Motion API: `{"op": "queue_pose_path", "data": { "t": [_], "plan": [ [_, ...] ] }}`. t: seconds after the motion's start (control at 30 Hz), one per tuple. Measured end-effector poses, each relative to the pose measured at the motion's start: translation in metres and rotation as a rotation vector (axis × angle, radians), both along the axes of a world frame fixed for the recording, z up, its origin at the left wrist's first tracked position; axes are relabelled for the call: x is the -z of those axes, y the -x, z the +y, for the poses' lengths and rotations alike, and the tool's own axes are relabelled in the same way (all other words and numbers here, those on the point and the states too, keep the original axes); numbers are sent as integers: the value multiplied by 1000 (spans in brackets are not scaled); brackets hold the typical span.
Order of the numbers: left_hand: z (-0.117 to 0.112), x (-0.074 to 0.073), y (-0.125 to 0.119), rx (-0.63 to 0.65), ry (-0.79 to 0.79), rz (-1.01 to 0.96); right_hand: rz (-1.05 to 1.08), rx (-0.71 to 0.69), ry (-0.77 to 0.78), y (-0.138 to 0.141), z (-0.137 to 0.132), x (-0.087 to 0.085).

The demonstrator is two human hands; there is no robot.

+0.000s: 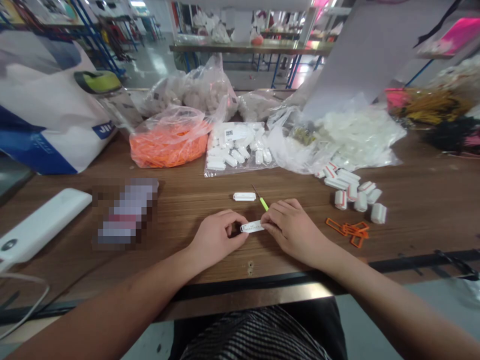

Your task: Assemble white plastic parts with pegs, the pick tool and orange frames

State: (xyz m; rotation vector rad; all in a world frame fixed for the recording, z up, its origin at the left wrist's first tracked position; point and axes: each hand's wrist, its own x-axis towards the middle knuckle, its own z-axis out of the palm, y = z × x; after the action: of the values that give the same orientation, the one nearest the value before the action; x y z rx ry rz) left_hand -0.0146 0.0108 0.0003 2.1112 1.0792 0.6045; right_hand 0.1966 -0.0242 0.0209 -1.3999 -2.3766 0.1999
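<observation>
Between my two hands is a small white plastic connector housing (pixel 252 227), with a row of tiny holes along its face. My left hand (pixel 217 232) pinches its left end between thumb and finger. On the right end, my right hand (pixel 290 227) closes over it with the fingertips. Just beyond lies a second white housing (pixel 244 196) flat on the table. Beside it, a thin tool with a yellow-green handle (pixel 264 204) points away from me, its handle end close to my right fingers.
Orange rectangular frames (pixel 350 230) and a pile of white housings with orange strips (pixel 348 187) lie to the right. Along the back stand a bag of orange parts (pixel 168 145), a bag of white housings (pixel 236 150) and a bag of translucent parts (pixel 352 135). A white power bank (pixel 45 225) is left.
</observation>
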Motion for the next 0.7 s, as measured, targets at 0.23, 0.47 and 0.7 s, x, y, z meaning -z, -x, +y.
{"op": "queue_pose_path", "data": {
  "t": [0.23,0.47,0.7],
  "plan": [
    [-1,0,0,-10,-4,-3,-210,-76,-152,3,-1,3],
    [0,-2,-1,-10,14,10,-116,-121,-198,-4,-8,0],
    [-1,-1,-1,-16,13,15,-108,-90,-170,-5,-9,-1]
  ]
}}
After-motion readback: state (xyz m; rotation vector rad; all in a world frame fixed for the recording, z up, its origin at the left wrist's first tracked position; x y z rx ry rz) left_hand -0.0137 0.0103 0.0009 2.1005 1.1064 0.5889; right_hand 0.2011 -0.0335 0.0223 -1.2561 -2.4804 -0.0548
